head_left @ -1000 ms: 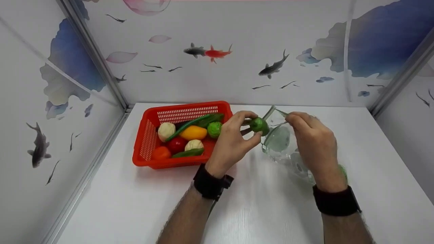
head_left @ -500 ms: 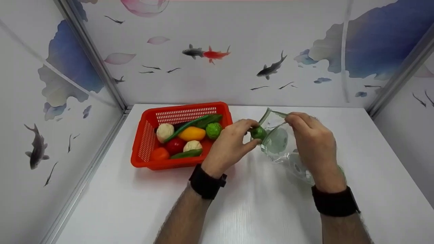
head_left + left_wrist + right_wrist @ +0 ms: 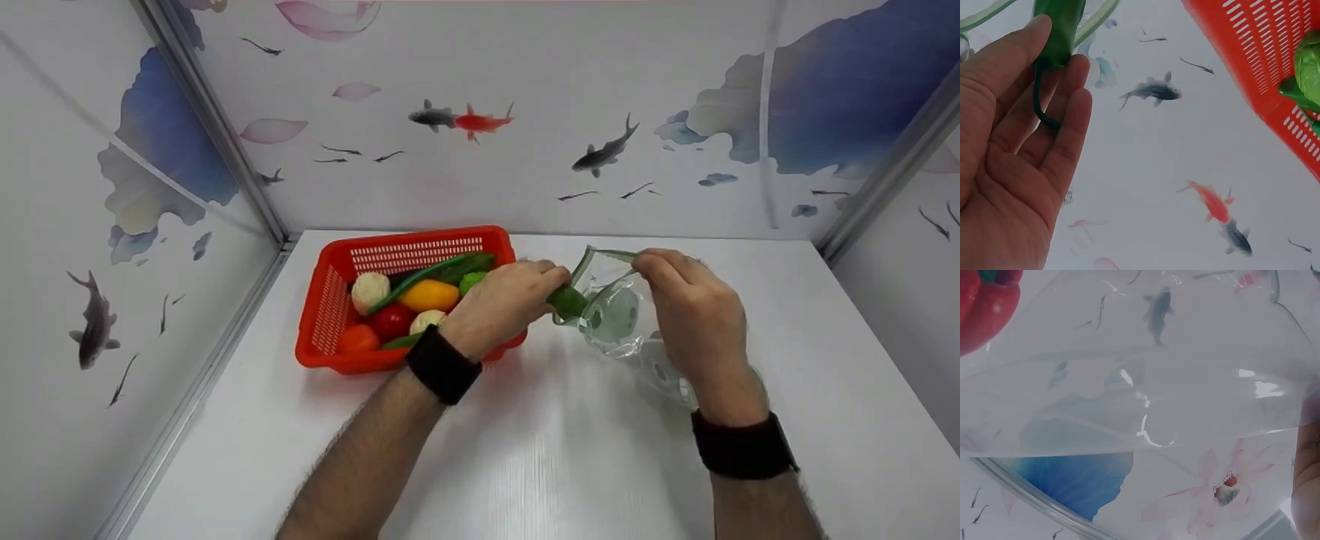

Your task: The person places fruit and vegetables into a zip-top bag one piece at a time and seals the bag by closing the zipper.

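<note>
My left hand (image 3: 504,306) pinches a green pepper (image 3: 568,302) near its stem end, at the mouth of a clear plastic bag (image 3: 619,315) with a green-edged rim. In the left wrist view, the thumb and fingers hold the pepper (image 3: 1060,34), and its curved dark stem lies against the fingers. My right hand (image 3: 697,322) grips the bag's rim on the right and keeps the mouth spread. Only an edge of that hand (image 3: 1307,484) appears in the right wrist view, beside the clear plastic (image 3: 1196,388). A red bell pepper (image 3: 985,312) shows at that view's upper left.
A red slotted basket (image 3: 315,322) stands to the left, partly behind my left hand. Inside are a yellow pepper (image 3: 429,296), a red tomato-like vegetable (image 3: 390,321), an orange one (image 3: 358,337), white round ones (image 3: 370,291) and several green ones. Walls enclose the white table (image 3: 525,465).
My left hand has turned over and lowered the green pepper from beside the bag to its mouth. The right hand still holds the rim in about the same place.
</note>
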Available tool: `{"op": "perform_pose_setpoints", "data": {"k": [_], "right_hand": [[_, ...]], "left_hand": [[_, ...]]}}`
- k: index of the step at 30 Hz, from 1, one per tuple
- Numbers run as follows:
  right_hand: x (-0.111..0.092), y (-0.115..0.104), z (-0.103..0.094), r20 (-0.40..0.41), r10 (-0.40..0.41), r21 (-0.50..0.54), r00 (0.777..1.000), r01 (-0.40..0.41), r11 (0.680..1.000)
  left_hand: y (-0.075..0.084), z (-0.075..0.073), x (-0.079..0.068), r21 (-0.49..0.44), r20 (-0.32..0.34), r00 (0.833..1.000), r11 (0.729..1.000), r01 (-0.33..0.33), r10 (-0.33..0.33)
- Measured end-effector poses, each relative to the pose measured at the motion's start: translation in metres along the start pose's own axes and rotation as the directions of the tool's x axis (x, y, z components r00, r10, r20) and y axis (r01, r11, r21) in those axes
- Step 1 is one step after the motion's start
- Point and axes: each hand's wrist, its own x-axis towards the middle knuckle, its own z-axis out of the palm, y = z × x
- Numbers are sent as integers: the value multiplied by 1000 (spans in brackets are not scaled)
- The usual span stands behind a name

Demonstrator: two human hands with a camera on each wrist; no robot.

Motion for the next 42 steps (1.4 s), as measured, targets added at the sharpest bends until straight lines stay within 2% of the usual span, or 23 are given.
{"op": "perform_pose_setpoints", "data": {"k": [5,10,15,20,26,29,33,37,42], "right_hand": [[-1,2,0,-15,-12,-5,1000,12,1000],[-1,3,0,-39,-18,-7,999,17,1000],[0,4,-1,-35,-13,-13,999,13,1000],[1,5,-2,-11,-12,-25,1000,11,1000],[1,6,-3,-2,-6,-30,1000,6,1000],[1,5,-3,-16,-2,-20,1000,1,1000],[1,4,-2,-33,-1,-7,999,1,1000],[0,5,-2,-37,-6,-9,999,6,1000],[0,5,0,-33,-4,-13,999,3,1000]], "left_hand": [[-2,4,4,-46,23,997,996,-71,72],[-5,1,5,-15,9,998,998,-59,60],[-15,-1,1,141,34,999,990,-15,11],[-29,-1,-7,299,87,994,954,34,-63],[-46,-2,-23,390,173,975,918,66,-143],[-53,-4,-32,384,198,966,920,81,-168],[-59,-7,-44,350,221,949,927,136,-223],[-66,-8,-52,357,252,930,919,170,-269],[-75,-7,-60,385,273,915,905,179,-297]]}}
